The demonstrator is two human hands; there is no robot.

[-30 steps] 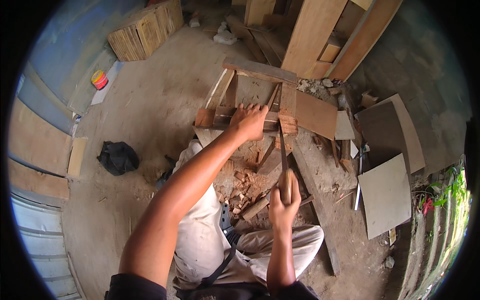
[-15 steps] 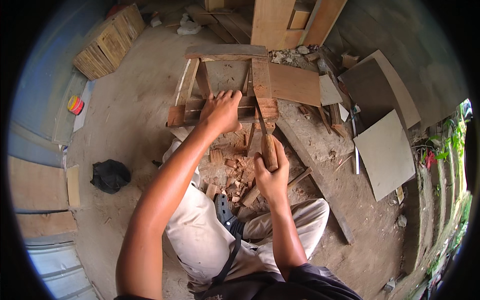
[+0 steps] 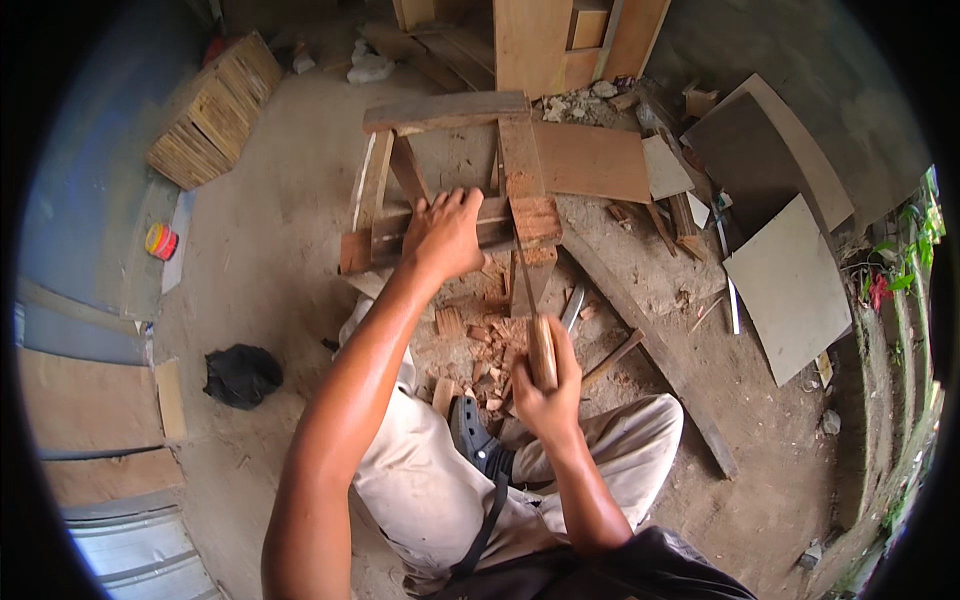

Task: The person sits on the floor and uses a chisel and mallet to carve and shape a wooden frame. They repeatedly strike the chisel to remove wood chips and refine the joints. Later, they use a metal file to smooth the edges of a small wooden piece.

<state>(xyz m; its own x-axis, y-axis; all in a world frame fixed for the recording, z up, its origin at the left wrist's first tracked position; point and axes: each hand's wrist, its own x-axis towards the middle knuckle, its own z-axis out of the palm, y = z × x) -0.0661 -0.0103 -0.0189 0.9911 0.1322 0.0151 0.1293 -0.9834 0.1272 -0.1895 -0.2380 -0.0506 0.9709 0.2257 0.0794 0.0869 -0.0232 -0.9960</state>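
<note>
Left hand (image 3: 444, 234) is gripping the beam (image 3: 388, 238), right hand (image 3: 551, 392) the tool (image 3: 541, 350) crossing it; chips (image 3: 487, 347) are lying below the beam, its right end (image 3: 538, 219) apparently not yet separating.

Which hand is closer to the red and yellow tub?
Left. The left hand, gripping the wood piece, is right of the tub; the right hand, gripping the wooden handle, is farther right.
</note>
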